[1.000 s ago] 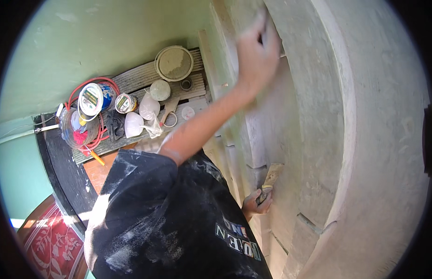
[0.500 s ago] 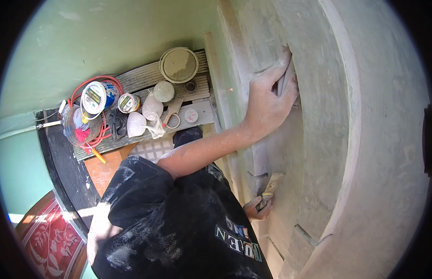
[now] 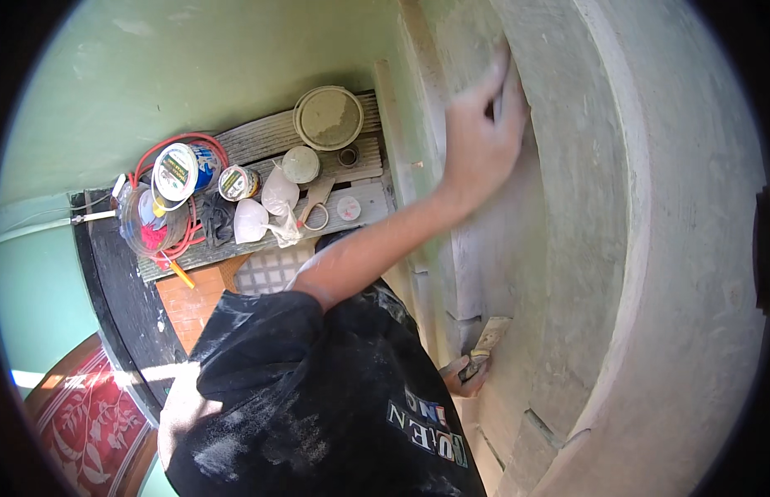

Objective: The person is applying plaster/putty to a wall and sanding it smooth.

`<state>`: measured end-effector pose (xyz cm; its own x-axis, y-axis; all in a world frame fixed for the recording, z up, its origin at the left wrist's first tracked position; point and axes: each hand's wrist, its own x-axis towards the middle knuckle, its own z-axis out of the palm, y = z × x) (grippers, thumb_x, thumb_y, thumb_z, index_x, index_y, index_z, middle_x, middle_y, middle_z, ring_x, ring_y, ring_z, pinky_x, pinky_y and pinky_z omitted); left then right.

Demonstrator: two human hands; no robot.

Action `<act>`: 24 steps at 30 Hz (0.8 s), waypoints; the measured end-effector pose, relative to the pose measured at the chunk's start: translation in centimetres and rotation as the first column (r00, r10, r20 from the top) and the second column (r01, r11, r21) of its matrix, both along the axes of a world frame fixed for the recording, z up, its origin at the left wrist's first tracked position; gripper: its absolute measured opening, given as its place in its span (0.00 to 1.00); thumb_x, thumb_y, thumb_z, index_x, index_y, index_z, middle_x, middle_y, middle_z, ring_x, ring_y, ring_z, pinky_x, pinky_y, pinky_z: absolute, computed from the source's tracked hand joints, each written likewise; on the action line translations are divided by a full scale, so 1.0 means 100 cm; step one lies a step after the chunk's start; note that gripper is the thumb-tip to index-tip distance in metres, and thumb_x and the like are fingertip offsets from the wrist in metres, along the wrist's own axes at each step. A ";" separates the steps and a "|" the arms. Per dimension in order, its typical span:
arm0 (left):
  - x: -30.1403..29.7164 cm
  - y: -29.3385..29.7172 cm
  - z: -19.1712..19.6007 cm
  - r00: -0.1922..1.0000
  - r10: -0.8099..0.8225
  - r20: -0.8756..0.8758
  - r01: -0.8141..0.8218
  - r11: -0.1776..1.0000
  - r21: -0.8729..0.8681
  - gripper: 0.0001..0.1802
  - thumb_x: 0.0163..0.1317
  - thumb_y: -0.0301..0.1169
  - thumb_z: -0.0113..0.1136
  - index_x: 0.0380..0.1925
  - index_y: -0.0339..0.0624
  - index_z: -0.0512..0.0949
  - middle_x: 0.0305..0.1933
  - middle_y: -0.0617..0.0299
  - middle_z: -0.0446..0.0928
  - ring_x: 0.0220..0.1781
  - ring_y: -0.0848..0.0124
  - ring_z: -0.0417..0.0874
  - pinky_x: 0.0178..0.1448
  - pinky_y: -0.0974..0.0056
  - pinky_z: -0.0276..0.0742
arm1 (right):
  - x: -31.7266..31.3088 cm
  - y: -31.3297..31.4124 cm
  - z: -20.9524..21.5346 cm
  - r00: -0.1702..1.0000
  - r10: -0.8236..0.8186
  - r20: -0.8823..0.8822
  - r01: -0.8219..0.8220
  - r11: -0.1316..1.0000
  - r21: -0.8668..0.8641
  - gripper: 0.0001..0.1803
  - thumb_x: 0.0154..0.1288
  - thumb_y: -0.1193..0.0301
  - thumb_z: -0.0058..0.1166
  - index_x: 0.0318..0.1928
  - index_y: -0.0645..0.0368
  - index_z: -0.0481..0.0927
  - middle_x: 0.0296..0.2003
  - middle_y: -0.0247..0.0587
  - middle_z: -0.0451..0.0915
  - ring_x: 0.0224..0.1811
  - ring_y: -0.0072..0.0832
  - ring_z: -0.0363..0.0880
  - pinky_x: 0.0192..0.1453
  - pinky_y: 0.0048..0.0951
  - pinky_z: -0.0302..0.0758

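Note:
My left hand (image 3: 484, 137), dusted with white powder and blurred by motion, presses against the grey plastered wall (image 3: 571, 207) by a raised edge. Its fingers are closed; a thin piece seems pinched in them, but I cannot make out what. Lower down, close to the wall, my right hand (image 3: 465, 378) grips a putty knife (image 3: 491, 335) with a pale, smeared blade pointing up and away from the hand. Part of the right hand is hidden behind my dusty black shirt (image 3: 319, 398).
A slatted wooden bench (image 3: 257, 132) stands against the green wall, bearing a round bucket (image 3: 331, 118), a white-and-blue tub (image 3: 176, 174), white filled bags (image 3: 251, 221), scissors (image 3: 316, 217) and a red hose (image 3: 223, 153). A red patterned mat (image 3: 91, 422) lies at lower left.
My left hand has slid up along the wall and is now blurred. The putty knife in my right hand has shifted slightly. The whole view has moved a little.

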<state>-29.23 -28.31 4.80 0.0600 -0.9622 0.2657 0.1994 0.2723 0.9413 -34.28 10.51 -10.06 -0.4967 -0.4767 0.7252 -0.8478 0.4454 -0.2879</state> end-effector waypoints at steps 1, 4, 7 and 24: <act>-0.002 -0.004 -0.002 1.000 0.001 0.003 -0.001 1.000 -0.002 0.25 0.66 0.20 0.49 0.64 0.26 0.68 0.27 0.39 0.71 0.30 0.75 0.73 0.37 0.66 0.72 | 0.001 -0.001 0.001 1.000 0.001 0.003 -0.001 1.000 -0.002 0.25 0.70 0.57 0.55 0.44 0.74 0.78 0.40 0.64 0.84 0.37 0.57 0.85 0.42 0.47 0.81; -0.010 0.008 -0.010 0.989 0.134 -0.062 -0.144 0.970 -0.197 0.26 0.63 0.19 0.50 0.63 0.23 0.69 0.26 0.39 0.72 0.28 0.73 0.72 0.36 0.65 0.72 | 0.003 -0.002 0.003 0.999 -0.019 0.032 0.018 0.999 0.038 0.25 0.70 0.57 0.54 0.44 0.73 0.78 0.39 0.64 0.84 0.37 0.56 0.85 0.41 0.46 0.82; -0.006 0.053 -0.013 0.998 0.022 0.060 -0.018 0.998 -0.066 0.26 0.62 0.20 0.53 0.62 0.22 0.69 0.27 0.39 0.74 0.28 0.72 0.75 0.37 0.64 0.74 | 0.001 -0.004 0.003 0.999 0.031 -0.045 -0.030 0.999 0.023 0.25 0.71 0.58 0.54 0.46 0.74 0.77 0.39 0.65 0.84 0.36 0.56 0.85 0.40 0.46 0.82; -0.007 0.061 -0.026 1.000 -0.013 -0.013 0.012 0.999 -0.040 0.28 0.69 0.31 0.54 0.66 0.26 0.68 0.50 0.44 0.83 0.43 0.73 0.80 0.52 0.67 0.76 | 0.000 0.009 0.000 0.999 -0.054 0.000 0.053 0.993 0.103 0.25 0.69 0.58 0.56 0.46 0.74 0.79 0.40 0.62 0.85 0.38 0.55 0.86 0.42 0.45 0.82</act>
